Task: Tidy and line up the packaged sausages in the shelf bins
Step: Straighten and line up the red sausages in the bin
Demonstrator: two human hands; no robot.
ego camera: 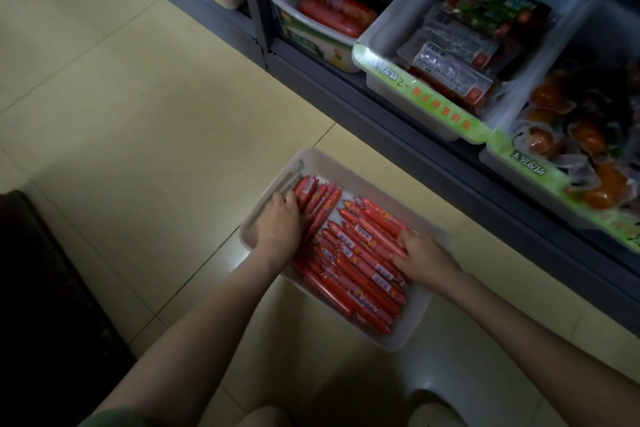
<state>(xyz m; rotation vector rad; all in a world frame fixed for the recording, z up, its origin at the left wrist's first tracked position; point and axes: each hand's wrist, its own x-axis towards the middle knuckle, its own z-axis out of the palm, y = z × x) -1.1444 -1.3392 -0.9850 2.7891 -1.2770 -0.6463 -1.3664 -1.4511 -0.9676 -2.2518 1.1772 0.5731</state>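
Observation:
A white plastic bin (pixel 408 333) sits on the tiled floor below the shelf, filled with several red packaged sausages (pixel 360 274) lying roughly parallel. My left hand (pixel 278 222) lies at the bin's left side, its fingers on a small group of sausages (pixel 313 196) near the far left corner. My right hand (pixel 420 258) rests on the right side of the pile, fingertips pressing on the long sausages. Whether either hand grips a sausage is not plain.
The grey shelf (pixel 398 121) runs diagonally at upper right with several white bins: red and dark sausages (pixel 346 7), vacuum packs (pixel 460 55), orange packs (pixel 581 149). A dark object (pixel 45 288) stands at left. A white stool edge (pixel 436 395) shows at the bottom.

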